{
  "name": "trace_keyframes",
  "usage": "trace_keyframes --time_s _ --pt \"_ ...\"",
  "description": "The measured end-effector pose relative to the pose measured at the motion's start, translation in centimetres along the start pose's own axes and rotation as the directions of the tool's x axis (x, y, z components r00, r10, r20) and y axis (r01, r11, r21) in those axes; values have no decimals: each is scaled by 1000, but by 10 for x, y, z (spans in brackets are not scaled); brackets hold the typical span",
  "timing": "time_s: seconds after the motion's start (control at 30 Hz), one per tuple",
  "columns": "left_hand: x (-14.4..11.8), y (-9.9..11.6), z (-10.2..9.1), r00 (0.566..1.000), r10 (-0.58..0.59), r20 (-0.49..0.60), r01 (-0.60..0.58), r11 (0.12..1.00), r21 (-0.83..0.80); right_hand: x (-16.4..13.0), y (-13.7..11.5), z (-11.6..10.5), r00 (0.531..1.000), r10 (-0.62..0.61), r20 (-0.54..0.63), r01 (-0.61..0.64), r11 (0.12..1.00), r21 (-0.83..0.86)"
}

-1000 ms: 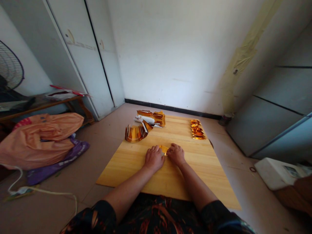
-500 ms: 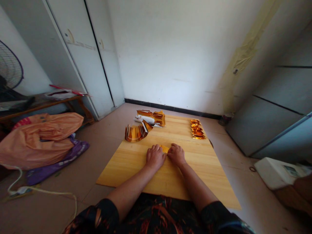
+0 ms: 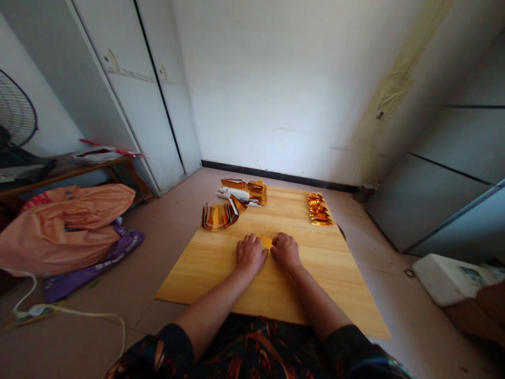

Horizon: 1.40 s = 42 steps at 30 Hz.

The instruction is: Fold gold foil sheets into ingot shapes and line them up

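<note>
My left hand [image 3: 249, 253] and my right hand [image 3: 285, 249] lie side by side on a low wooden board [image 3: 221, 263], fingers curled down. Between them they press a small gold foil paper [image 3: 265, 241]; only its upper corner shows. Further back on the board lies a curved stack of gold foil sheets [image 3: 218, 215], a packet of gold and white paper [image 3: 243, 191] behind it, and a row of folded gold pieces [image 3: 317, 209] at the right.
The board rests on a tiled floor. An orange bag [image 3: 67, 223] lies at the left over a purple one [image 3: 94, 260], with a white cable [image 3: 71, 310] in front. A white box [image 3: 445, 279] sits at the right. White cabinet doors [image 3: 145, 95] stand behind.
Both hands stay on the gold foil paper with only slight finger shifts. The view has tilted a little.
</note>
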<state>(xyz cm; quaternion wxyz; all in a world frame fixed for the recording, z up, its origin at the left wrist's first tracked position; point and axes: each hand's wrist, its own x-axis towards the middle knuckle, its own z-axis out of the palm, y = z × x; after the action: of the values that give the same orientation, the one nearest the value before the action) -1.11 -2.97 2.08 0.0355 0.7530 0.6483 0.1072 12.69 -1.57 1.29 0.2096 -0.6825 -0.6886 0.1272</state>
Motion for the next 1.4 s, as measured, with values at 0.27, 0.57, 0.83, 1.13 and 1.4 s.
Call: trace_keyframes --time_s 0.27,0.57,0.83,1.13,1.4 --pt "5 -12 -2 998 60 21 -59 998 -31 11 26 2 928 -372 -7 370 924 94" --pt "30 -39 -1 962 193 192 -173 978 -115 -12 11 -9 808 -573 138 566 820 90" --pt "32 -48 -11 897 283 339 -259 959 -115 -11 10 -12 765 -629 141 609 777 159" --pt "37 -53 -5 881 297 369 -282 955 -94 0 21 3 772 -627 104 608 776 168" --pt "38 -55 -9 870 316 379 -300 948 -102 2 20 0 724 -677 131 649 734 200"
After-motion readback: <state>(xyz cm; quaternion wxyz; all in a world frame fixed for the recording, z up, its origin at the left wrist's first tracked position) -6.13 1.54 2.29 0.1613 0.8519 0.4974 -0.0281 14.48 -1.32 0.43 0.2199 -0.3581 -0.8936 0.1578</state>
